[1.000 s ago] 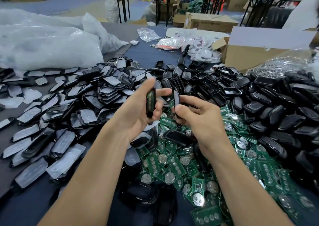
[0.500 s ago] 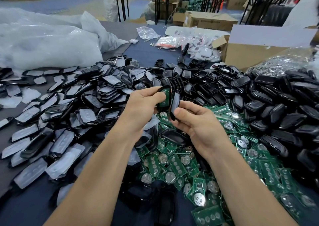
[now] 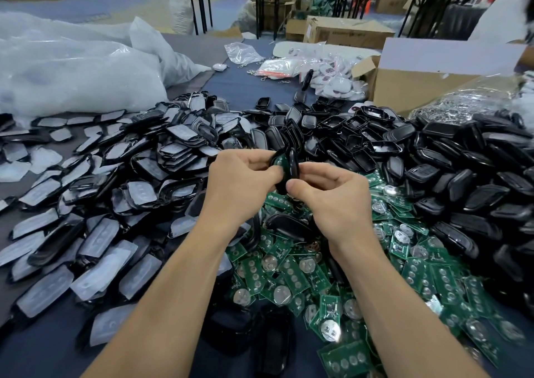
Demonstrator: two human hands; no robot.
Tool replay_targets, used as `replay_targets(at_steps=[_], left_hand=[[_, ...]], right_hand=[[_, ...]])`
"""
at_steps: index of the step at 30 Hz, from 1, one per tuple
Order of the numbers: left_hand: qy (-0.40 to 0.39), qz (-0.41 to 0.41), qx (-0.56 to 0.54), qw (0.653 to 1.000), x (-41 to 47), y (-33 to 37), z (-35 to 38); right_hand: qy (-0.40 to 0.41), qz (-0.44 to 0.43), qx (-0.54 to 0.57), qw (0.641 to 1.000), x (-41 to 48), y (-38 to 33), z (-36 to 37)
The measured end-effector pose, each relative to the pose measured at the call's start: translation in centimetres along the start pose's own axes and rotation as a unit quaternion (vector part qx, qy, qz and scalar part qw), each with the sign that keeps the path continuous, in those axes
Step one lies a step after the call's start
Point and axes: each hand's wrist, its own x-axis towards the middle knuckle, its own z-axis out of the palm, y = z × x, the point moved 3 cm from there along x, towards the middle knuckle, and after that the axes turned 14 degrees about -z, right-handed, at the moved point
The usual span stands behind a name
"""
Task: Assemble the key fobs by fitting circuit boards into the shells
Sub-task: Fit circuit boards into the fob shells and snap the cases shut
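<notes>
Above the middle of the table, my left hand (image 3: 242,184) pinches a black shell half with a green circuit board (image 3: 279,162) seated in it. My right hand (image 3: 329,195) holds a second black shell half (image 3: 294,165) edge-on, pressed close against the first one. The two halves stand nearly upright between my thumbs and fingers. Below my hands lies a heap of loose green circuit boards (image 3: 291,273) with round silver battery holders.
Front shells with grey button pads (image 3: 115,192) are piled at the left, black back shells (image 3: 462,181) at the right and far middle. Clear plastic bags (image 3: 72,71) lie far left. An open cardboard box (image 3: 427,80) and a bag of metal rings (image 3: 468,100) stand far right.
My hands have come together. The shell half in my right hand has moved left against the board-filled half in my left, which turned from facing me to nearly edge-on.
</notes>
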Motion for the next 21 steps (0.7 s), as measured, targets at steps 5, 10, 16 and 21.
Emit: replay_targets(at_steps=[5,10,16,21], left_hand=[[0.019,0.012,0.032,0.999,0.12,-0.25,0.14],[-0.052,-0.026,-0.027,0.998,0.16,-0.38,0.28],[-0.124,-0.045,-0.056,0.990,-0.13,-0.01,-0.20],[-0.134,-0.049,-0.067,0.987,-0.07,-0.47,-0.38]], right_hand=[[-0.009,-0.014,-0.039,0.999,0.02,0.13,-0.03],[-0.011,-0.014,-0.038,0.999,0.21,0.17,-0.43],[-0.029,-0.026,-0.046,0.998,0.25,0.07,-0.50],[-0.059,-0.031,-0.053,0.996,0.22,0.07,-0.44]])
